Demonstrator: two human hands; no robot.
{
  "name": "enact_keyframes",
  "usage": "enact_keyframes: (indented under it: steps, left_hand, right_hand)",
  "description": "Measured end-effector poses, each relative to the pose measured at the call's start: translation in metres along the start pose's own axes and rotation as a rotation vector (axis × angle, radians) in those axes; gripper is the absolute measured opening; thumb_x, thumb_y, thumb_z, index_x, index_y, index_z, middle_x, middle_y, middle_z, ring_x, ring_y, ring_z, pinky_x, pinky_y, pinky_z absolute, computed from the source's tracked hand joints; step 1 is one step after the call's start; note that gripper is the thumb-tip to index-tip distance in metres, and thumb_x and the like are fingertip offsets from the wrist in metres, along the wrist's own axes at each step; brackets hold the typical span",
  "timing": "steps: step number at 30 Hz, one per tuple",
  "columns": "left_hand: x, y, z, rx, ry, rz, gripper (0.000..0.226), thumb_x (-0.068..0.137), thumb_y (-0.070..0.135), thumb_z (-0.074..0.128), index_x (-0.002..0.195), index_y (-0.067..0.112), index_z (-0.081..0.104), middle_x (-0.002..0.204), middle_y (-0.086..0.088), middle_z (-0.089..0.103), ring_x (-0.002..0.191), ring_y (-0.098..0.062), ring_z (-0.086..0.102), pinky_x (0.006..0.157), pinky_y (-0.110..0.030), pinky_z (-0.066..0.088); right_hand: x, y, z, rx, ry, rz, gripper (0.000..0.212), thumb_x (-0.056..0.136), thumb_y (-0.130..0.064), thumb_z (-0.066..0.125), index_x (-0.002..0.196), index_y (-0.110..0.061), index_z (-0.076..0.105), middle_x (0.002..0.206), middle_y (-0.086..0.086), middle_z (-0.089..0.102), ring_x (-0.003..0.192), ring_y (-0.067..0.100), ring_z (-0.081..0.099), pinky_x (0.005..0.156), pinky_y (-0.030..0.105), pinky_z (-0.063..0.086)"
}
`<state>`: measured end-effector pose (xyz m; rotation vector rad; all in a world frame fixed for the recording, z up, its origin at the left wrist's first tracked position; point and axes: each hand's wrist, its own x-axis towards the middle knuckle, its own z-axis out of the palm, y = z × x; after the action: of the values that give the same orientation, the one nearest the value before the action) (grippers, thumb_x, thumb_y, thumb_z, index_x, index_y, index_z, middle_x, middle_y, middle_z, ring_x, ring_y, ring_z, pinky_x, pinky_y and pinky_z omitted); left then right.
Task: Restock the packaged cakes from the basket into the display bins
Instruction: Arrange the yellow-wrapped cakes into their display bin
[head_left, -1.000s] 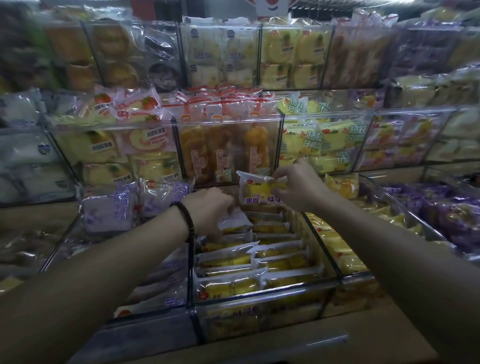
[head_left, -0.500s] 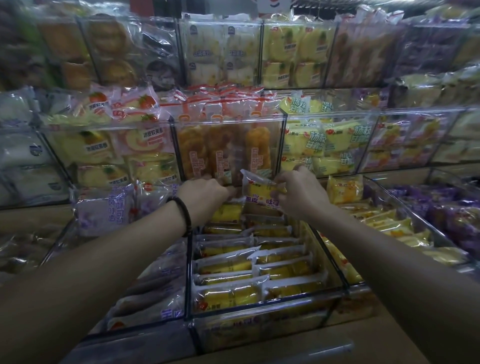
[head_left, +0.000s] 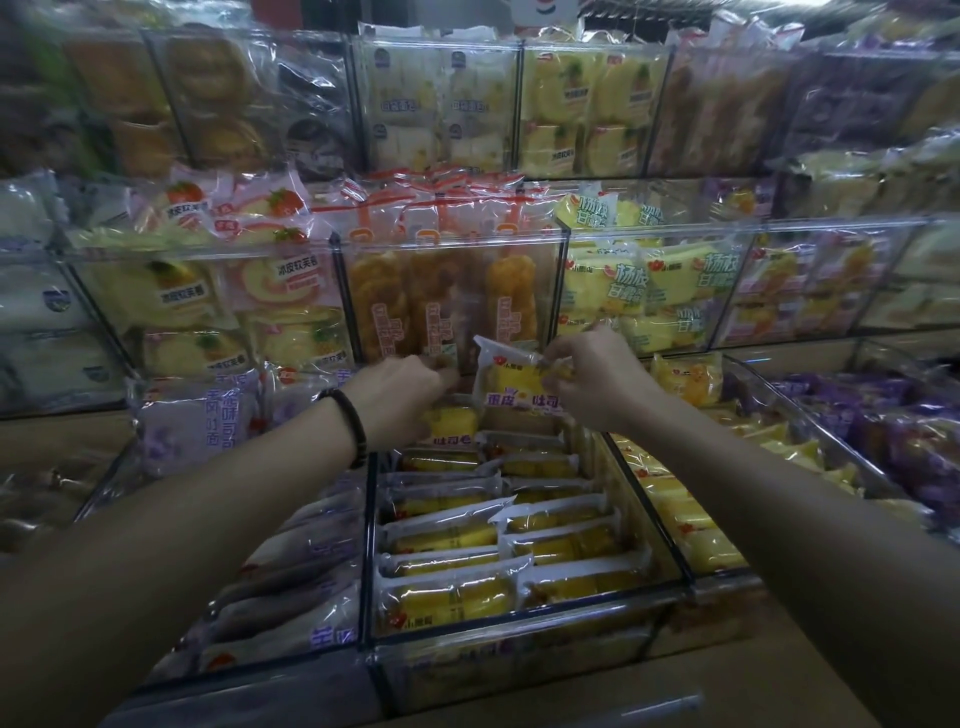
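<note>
The middle bin is open on top, so the way in is from above, over its low front wall. Rows of cake packets fill it almost to the rim, leaving little depth. The far end is crowded: the left hand and the right hand sit close together there, and the right hand pinches an upright packet between them. Just behind, the clear front of the upper bin closes the back. Clear side walls shut off the purple packets on the left and the yellow packs on the right.
</note>
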<state>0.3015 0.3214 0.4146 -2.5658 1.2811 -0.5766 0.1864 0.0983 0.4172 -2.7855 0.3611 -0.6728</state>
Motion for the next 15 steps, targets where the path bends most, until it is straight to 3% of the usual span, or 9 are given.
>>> enact_keyframes:
  steps: [4, 8, 11, 15]
  left_hand:
    - [0.001, 0.002, 0.003, -0.065, -0.023, -0.048, 0.054, 0.089, 0.022, 0.079, 0.137, 0.02, 0.054, 0.132, -0.006, 0.052, 0.098, -0.025, 0.061, 0.069, -0.033, 0.05]
    - [0.001, 0.006, 0.009, -0.053, -0.005, -0.083, 0.05, 0.092, 0.016, 0.073, 0.138, 0.018, 0.055, 0.142, -0.009, 0.043, 0.108, -0.032, 0.061, 0.073, -0.034, 0.052]
    - [0.002, 0.007, 0.006, -0.054, -0.006, -0.123, 0.045, 0.089, 0.015, 0.075, 0.132, 0.02, 0.061, 0.137, -0.008, 0.047, 0.108, -0.031, 0.06, 0.076, -0.037, 0.054]
    - [0.001, 0.009, 0.001, -0.06, -0.028, -0.129, 0.047, 0.092, 0.016, 0.072, 0.136, 0.024, 0.057, 0.132, -0.004, 0.053, 0.11, -0.026, 0.059, 0.07, -0.033, 0.049]
  right_hand:
    - [0.003, -0.007, 0.008, -0.113, -0.034, 0.048, 0.032, 0.098, -0.02, 0.067, 0.13, -0.018, 0.065, 0.127, 0.013, 0.048, 0.104, 0.033, 0.059, 0.093, 0.048, 0.058]
    - [0.008, -0.017, 0.002, -0.253, -0.089, -0.016, 0.023, 0.098, -0.016, 0.065, 0.121, -0.019, 0.068, 0.113, 0.009, 0.05, 0.1, 0.028, 0.055, 0.09, 0.046, 0.058]
    - [0.008, -0.024, 0.0, -0.346, -0.146, -0.106, 0.028, 0.1, -0.02, 0.065, 0.127, -0.024, 0.067, 0.125, 0.011, 0.048, 0.111, 0.031, 0.052, 0.091, 0.047, 0.056]
    - [0.007, -0.018, 0.022, -0.515, -0.121, -0.061, 0.037, 0.095, -0.016, 0.069, 0.131, -0.02, 0.066, 0.144, 0.014, 0.043, 0.134, 0.036, 0.038, 0.103, 0.049, 0.046]
